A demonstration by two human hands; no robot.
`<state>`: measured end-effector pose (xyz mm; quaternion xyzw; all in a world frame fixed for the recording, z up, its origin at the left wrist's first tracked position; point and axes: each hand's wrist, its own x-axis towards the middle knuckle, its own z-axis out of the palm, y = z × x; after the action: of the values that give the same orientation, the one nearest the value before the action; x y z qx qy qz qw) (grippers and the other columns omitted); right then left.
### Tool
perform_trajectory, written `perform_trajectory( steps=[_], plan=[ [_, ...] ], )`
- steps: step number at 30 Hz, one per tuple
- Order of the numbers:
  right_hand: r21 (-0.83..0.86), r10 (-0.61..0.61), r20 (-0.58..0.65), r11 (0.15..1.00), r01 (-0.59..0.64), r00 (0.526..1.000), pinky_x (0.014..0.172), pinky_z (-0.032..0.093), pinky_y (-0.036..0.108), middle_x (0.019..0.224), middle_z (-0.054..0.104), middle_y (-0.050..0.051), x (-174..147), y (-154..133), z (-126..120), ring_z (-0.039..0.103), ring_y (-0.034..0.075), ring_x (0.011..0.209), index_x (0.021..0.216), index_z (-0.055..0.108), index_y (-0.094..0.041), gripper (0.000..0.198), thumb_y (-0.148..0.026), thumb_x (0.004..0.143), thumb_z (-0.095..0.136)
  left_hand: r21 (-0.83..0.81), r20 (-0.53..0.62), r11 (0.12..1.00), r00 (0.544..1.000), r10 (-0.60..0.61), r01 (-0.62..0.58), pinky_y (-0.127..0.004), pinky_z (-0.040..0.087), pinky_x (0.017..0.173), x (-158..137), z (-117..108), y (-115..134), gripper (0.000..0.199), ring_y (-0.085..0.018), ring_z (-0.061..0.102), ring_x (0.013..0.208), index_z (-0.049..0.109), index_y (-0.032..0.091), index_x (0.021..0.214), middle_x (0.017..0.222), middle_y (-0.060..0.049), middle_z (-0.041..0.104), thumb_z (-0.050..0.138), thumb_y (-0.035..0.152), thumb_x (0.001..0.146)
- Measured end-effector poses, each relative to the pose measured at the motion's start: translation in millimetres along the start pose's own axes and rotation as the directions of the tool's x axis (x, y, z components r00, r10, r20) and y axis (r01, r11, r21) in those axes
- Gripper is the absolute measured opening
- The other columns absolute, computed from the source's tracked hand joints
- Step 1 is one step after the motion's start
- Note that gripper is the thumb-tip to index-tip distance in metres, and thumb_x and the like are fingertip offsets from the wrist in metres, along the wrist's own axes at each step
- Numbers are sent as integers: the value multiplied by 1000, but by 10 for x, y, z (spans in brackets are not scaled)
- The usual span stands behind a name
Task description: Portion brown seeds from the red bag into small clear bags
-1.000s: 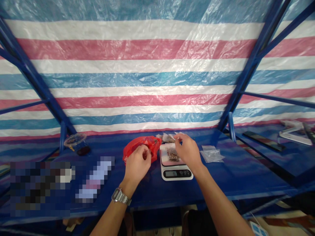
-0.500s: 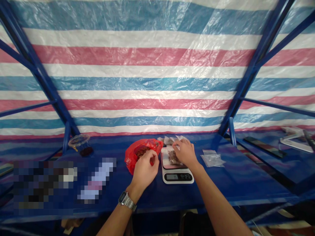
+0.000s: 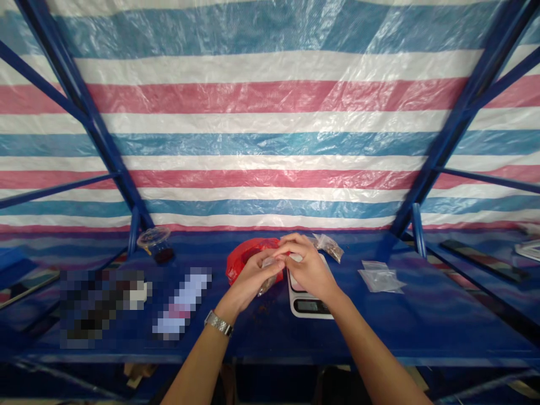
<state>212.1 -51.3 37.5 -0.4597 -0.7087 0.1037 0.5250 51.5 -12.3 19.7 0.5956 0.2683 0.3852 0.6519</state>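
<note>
My left hand [image 3: 250, 277], with a metal watch band on its wrist, holds a small clear plastic bag [image 3: 265, 286] with brown bits in it. My right hand [image 3: 307, 263] meets it from the right, fingers closed at the bag's upper edge, though the fingertips partly hide each other. Behind my left hand lies an open red plastic bag [image 3: 243, 254]; its contents are mostly covered now. The white kitchen scale [image 3: 297, 311] stands under my right hand, its display facing me and its plate partly hidden.
Filled small bags [image 3: 331, 247] lie behind the scale. To the right is a pile of flat clear zip bags [image 3: 382, 278]. A clear plastic cup [image 3: 157, 247] with dark contents stands back left, near a blurred-out phone-like shape [image 3: 182, 306]. Blue metal posts [image 3: 415, 152] flank the blue table.
The small bag has left the scale plate and is now between my hands, in front of the red bag. My hands have come together. The view has shifted slightly to the left.
</note>
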Motion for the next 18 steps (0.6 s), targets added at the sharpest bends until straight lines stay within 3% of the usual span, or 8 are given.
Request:
perform_trajectory(
  steps=[6,9,11,13,18],
  plan=[
    [-70,-21,-73,997,16,997,92,46,38,100,64,4,-9,42,131,61,22,99,85,76,-26,24,-10,87,58,21,-87,1000,996,7,-5,-28,53,78,30,-137,-27,49,-18,70,83,71,16,102,91,-5,74,87,52,73],
    [-93,2,-97,996,-11,995,96,47,39,107,66,7,-16,103,241,61,23,105,103,75,-25,22,-18,95,55,56,-228,998,973,40,-28,-27,52,73,26,-259,15,48,-15,67,74,68,17,98,83,-2,73,88,51,71],
    [-186,52,-66,981,-63,996,99,46,41,113,68,9,-35,164,323,61,25,110,114,72,-24,25,-20,99,52,79,-369,996,927,69,-42,-25,50,67,9,-349,50,48,-13,64,67,66,17,97,75,0,70,88,51,70],
    [-336,110,-2,936,-104,994,100,43,43,114,71,9,-66,226,405,60,28,113,113,72,-24,26,-18,100,51,113,-490,993,867,95,-45,-23,48,61,-12,-431,75,49,-11,61,60,64,17,100,70,2,68,85,52,72],
    [-563,161,145,825,-52,976,99,39,45,111,75,8,-118,342,611,58,30,114,110,74,-23,24,-17,99,54,291,-657,957,727,201,-1,-25,47,58,-42,-615,31,40,-13,59,58,64,17,97,67,3,66,79,48,77]
  ],
)
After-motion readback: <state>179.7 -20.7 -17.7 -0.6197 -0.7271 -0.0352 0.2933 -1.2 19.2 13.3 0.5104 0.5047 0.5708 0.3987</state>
